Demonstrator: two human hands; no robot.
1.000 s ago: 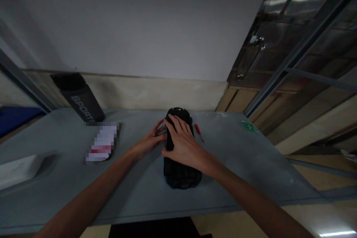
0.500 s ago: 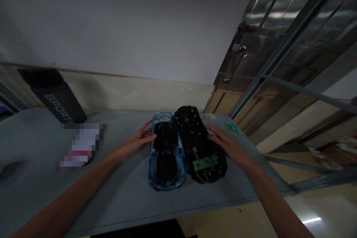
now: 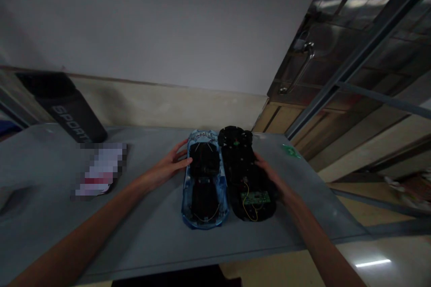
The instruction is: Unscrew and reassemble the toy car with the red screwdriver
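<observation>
A blue toy car body shell (image 3: pixel 222 188) lies on the table with its dark hollow inside facing up and a thin wire near the close end. My left hand (image 3: pixel 173 161) grips its left edge, thumb over the rim and fingers along the outside. Right beside the shell is a black toy car chassis (image 3: pixel 237 166), which bears a green circuit board (image 3: pixel 255 197) and yellow wires. My right hand (image 3: pixel 267 170) holds the chassis by its right side; its fingertips are partly hidden in shadow against the black plastic.
On the left of the grey table (image 3: pixel 151 228) stands a dark bottle (image 3: pixel 72 114) with printed lettering, near a blurred-out flat item (image 3: pixel 101 170). A small green piece (image 3: pixel 291 151) lies at the right edge. A metal post (image 3: pixel 316 98) rises behind that corner, and a wall backs the table.
The chassis, tilted and overlapping the shell before, now lies straighter and alongside it. My right hand has shifted with it, while my left hand keeps its grip. The view has moved slightly.
</observation>
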